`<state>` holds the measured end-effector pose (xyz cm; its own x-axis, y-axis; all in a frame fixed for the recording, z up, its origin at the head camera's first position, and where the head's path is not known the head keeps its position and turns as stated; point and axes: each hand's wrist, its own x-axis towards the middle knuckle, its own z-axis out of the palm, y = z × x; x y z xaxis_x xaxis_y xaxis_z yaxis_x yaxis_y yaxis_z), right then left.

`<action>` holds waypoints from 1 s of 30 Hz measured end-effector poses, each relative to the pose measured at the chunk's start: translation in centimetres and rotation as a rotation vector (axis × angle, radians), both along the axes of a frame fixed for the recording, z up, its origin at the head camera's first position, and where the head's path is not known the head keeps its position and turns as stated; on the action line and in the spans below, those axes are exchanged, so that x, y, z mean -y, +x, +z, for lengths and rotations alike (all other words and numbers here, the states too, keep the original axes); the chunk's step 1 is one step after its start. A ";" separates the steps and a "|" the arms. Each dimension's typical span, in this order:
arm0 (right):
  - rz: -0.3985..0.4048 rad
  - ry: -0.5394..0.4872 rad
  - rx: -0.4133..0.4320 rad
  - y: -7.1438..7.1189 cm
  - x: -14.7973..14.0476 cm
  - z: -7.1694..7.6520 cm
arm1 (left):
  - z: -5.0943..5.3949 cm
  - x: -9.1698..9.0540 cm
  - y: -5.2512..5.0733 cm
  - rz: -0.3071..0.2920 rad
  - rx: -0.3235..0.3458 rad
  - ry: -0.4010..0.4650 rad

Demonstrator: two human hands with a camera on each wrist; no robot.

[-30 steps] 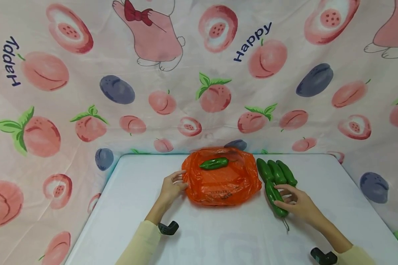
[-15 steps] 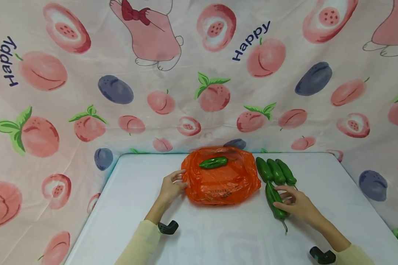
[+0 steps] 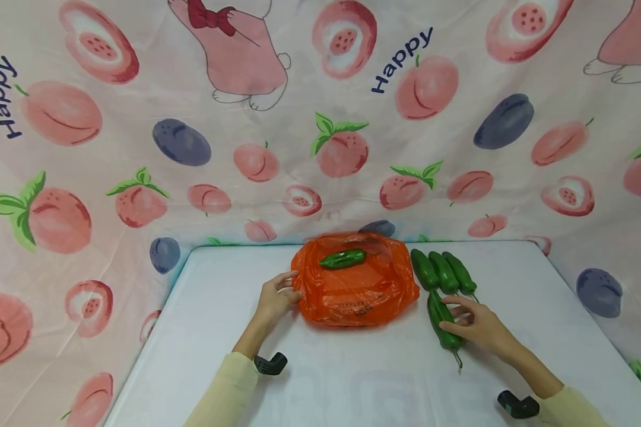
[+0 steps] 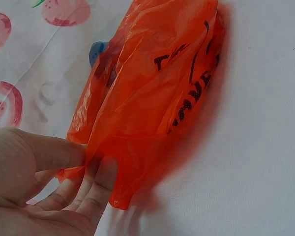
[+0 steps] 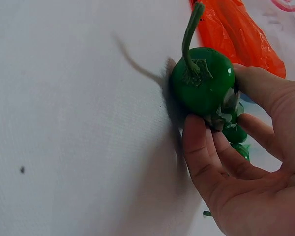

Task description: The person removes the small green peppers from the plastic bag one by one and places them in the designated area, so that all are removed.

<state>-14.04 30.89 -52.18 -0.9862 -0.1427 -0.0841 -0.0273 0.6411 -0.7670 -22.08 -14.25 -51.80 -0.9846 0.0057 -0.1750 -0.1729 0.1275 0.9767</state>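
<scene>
An orange plastic bag [image 3: 347, 290] lies spread at the back middle of the table in the head view. My left hand [image 3: 275, 301] pinches its left edge; in the left wrist view, the thumb [image 4: 56, 153] and fingers [image 4: 101, 184] have the thin film between them. On the right, my right hand [image 3: 481, 326] grips a green chili pepper [image 3: 442, 320] whose stem points toward me. The right wrist view shows this pepper [image 5: 201, 86] stem end first, between the thumb and the fingers. Another green pepper [image 3: 343, 259] sits at the bag, near its back.
Several more green peppers [image 3: 444, 271] lie side by side to the right of the bag, just beyond the held one. A white table [image 3: 352, 379] carries everything. Behind it hangs a fruit-printed cloth [image 3: 299, 130]. Dark wrist devices [image 3: 518, 405] are worn on both arms.
The head view has tilted slightly, shifting the whole scene a little. Both hands keep their holds on the bag and the chili pepper, with hardly any movement.
</scene>
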 end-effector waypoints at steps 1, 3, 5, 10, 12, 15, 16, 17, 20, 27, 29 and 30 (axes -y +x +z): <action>0.002 0.000 0.000 0.0 0.0 0.0 | 0.0 0.0 0.0 -0.001 0.000 0.000; 0.002 -0.003 0.001 -0.1 0.0 0.1 | 0.0 0.0 -0.1 -0.001 0.004 -0.002; 0.002 -0.009 0.003 -0.1 0.0 0.1 | 0.0 0.1 -0.1 0.000 0.007 -0.002; 0.003 -0.022 0.006 -0.1 0.0 0.1 | -0.1 0.2 -0.2 0.001 0.009 -0.001; 0.004 -0.024 0.008 -0.1 0.0 0.1 | -0.1 0.2 -0.2 -0.002 0.010 0.001; 0.004 -0.026 0.008 -0.1 0.0 0.1 | -0.2 0.2 -0.2 -0.003 0.010 0.005; 0.004 -0.027 0.008 -0.1 0.0 0.1 | -0.2 0.2 -0.2 -0.004 0.010 0.005; 0.002 -0.028 0.010 -0.1 0.0 0.1 | -0.2 0.2 -0.2 -0.005 0.010 0.003; 0.002 -0.027 0.012 0.0 0.1 0.1 | -0.1 0.2 -0.1 -0.011 0.013 -0.002; 0.000 -0.023 0.018 0.0 0.2 0.3 | 0.1 0.3 -0.1 -0.013 0.017 -0.007; 0.009 -0.019 0.015 0.1 0.2 0.4 | 0.2 0.3 0.0 -0.015 0.015 -0.009; 0.013 -0.016 0.019 0.1 0.2 0.5 | 0.2 0.3 0.0 -0.016 0.014 -0.009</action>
<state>-13.96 30.72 -51.70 -0.9824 -0.1573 -0.1004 -0.0211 0.6282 -0.7778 -22.09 -14.55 -51.59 -0.9819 0.0196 -0.1886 -0.1841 0.1390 0.9730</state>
